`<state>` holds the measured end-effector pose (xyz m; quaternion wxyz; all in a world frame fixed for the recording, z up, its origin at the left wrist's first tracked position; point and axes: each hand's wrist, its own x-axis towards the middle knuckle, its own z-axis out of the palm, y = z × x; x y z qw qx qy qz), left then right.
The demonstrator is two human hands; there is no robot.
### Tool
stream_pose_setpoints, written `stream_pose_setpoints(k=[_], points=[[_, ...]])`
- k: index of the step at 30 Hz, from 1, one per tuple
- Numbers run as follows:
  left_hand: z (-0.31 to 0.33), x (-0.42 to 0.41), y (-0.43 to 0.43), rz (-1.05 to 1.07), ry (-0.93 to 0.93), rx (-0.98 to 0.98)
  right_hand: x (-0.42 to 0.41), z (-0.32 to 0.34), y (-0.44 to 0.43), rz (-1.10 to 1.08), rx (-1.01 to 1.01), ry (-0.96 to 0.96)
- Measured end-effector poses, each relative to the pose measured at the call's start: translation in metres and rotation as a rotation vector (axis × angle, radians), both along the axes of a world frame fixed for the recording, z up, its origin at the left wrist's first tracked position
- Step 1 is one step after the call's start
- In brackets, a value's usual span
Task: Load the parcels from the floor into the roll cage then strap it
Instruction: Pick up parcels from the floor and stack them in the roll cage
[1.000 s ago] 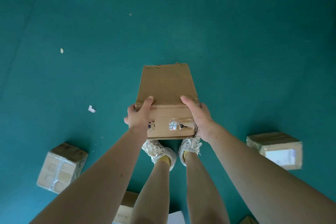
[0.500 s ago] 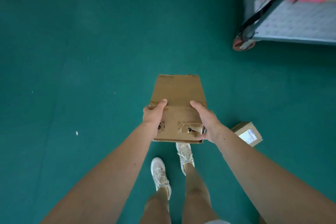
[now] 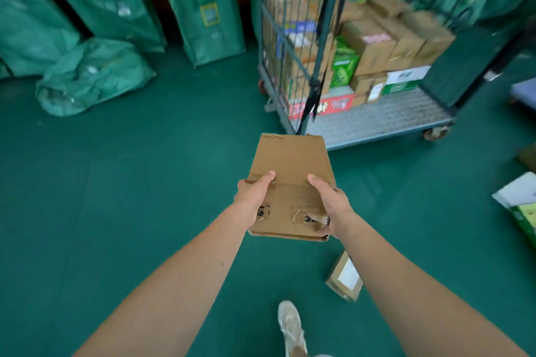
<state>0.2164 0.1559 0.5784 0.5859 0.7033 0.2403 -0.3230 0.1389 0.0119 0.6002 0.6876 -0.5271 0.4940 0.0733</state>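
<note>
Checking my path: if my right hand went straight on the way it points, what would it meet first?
Beyond the box it grips, the right hand likely meets the roll cage, near its hanging strap; depth is unclear.

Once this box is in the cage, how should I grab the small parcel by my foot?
From above, clamp the small parcel across its two long sides: it lies on the floor broad face up, underside blocked, and both sides look free.
</note>
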Motion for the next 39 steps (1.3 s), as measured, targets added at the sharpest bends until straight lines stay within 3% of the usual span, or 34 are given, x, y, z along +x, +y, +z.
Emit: stream_pose_setpoints(k=[8, 17, 31, 39], points=[[0.084, 0.000, -0.064, -0.130, -0.119, -0.089, -0.019, 0.078, -0.058, -0.086, -0.082, -0.176], [0.126, 0.010, -0.181, -0.203, -0.213, -0.106, -0.017, 0.102, -0.166, -0.204, -0.084, -0.274], [0.139, 0.043, -0.399, -0.178, -0.206, -0.143, 0.028, 0.117, -0.386, -0.171, -0.193, -0.332], [0.123, 0.127, -0.484, -0.174, -0.169, -0.102, 0.103, 0.103, -0.471, -0.164, -0.185, -0.323]])
